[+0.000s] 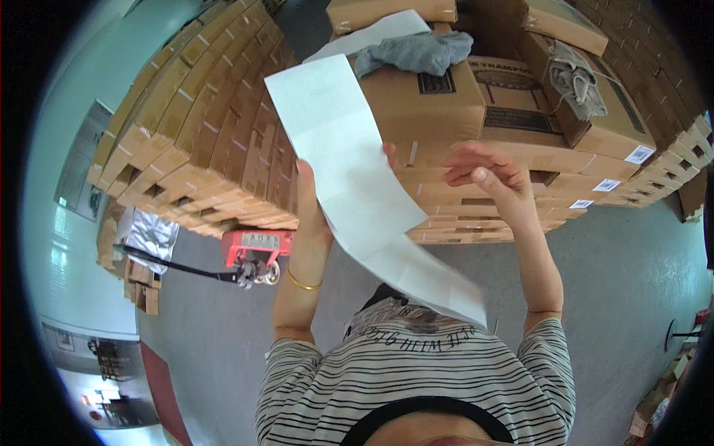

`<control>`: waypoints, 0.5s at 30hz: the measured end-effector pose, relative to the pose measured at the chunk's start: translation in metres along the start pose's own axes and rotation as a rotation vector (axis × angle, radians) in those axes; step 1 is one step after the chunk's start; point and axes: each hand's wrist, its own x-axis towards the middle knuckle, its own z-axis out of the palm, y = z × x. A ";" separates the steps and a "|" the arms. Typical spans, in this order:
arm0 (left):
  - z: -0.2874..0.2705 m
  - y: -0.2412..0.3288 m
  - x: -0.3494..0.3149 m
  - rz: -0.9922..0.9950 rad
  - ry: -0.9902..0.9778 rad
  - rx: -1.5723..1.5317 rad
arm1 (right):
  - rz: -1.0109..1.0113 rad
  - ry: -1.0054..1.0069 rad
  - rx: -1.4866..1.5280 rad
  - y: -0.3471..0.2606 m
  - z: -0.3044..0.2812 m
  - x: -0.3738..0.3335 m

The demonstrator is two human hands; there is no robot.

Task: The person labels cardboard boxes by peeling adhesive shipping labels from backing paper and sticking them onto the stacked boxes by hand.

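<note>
A long strip of white paper (335, 134), creased crosswise into sections like a run of blank labels, hangs in front of my chest. My left hand (310, 197) is closed on its left edge, with the thumb in front and fingertips showing past the right edge. The strip's lower end curls down to the right, blurred, near my striped shirt. To the right of the strip, my right hand (494, 175) is raised and apart from it, its fingers loosely curved and nothing visible in them. Beyond both hands stands a cardboard box (416, 104) on stacked cartons.
Tall carton stacks (216, 119) rise on the left. A grey cloth (413, 52) and white sheets (372, 33) lie on the boxes ahead; a grey work glove or rag (576, 78) drapes a right-hand carton (610, 111). A red pallet jack (256, 241) stands at lower left.
</note>
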 end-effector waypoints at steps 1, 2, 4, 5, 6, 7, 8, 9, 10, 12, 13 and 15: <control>0.003 0.000 -0.002 -0.016 0.039 -0.046 | -0.014 -0.037 -0.081 0.005 0.005 -0.003; 0.005 -0.001 -0.006 -0.019 0.053 -0.046 | -0.030 -0.073 -0.163 0.006 0.012 -0.006; 0.011 -0.003 -0.013 0.032 -0.021 -0.126 | -0.103 -0.155 -0.389 0.000 0.024 -0.013; 0.016 -0.005 -0.016 0.030 -0.016 -0.127 | -0.252 -0.171 -0.685 -0.001 0.031 -0.016; 0.020 -0.006 -0.018 0.054 0.009 -0.116 | -0.356 -0.169 -0.845 0.001 0.036 -0.018; 0.024 -0.008 -0.020 0.076 0.030 -0.105 | -0.465 -0.150 -1.005 0.001 0.043 -0.021; 0.026 -0.010 -0.023 0.071 0.028 -0.108 | -0.461 -0.147 -1.008 0.001 0.042 -0.023; 0.027 -0.014 -0.027 0.033 0.005 -0.077 | -0.515 -0.143 -0.994 -0.001 0.040 -0.023; 0.026 -0.017 -0.031 -0.003 -0.018 -0.046 | -0.571 -0.140 -0.979 -0.003 0.040 -0.023; 0.024 -0.025 -0.038 -0.074 -0.068 0.016 | -0.344 -0.037 -0.826 -0.018 0.046 -0.029; 0.023 -0.029 -0.038 -0.111 -0.100 0.047 | -0.124 0.066 -0.664 -0.025 0.047 -0.032; 0.014 -0.041 -0.036 -0.168 -0.312 -0.015 | -0.123 0.200 -0.464 -0.021 0.034 -0.024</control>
